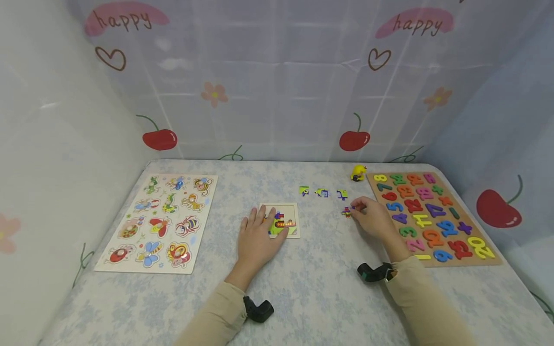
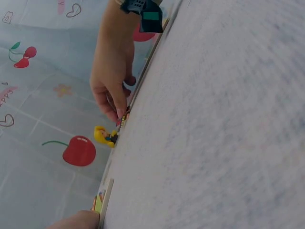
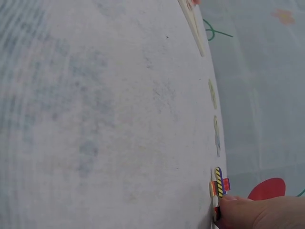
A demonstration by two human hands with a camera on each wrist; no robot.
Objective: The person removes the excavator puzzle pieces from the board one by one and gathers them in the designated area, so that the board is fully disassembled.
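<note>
A small jigsaw tray [image 1: 292,211] with part of a picture filled in lies at the table's middle. My left hand [image 1: 267,225] rests flat on its left half, fingers straight. To the right, my right hand [image 1: 353,209] pinches a small red, yellow and purple puzzle piece [image 1: 346,211] that lies on the tablecloth. The right wrist view shows the same piece [image 3: 218,184] with my fingertips [image 3: 234,206] on its near end. In the left wrist view the right hand [image 2: 117,112] touches the piece [image 2: 123,122] at the cloth.
Three loose pieces [image 1: 321,192] lie in a row behind the tray. A yellow toy figure [image 1: 358,173] stands at the back right beside a wooden number board [image 1: 486,262]. An insect peg puzzle [image 1: 130,266] lies at the left. Curtains enclose the table.
</note>
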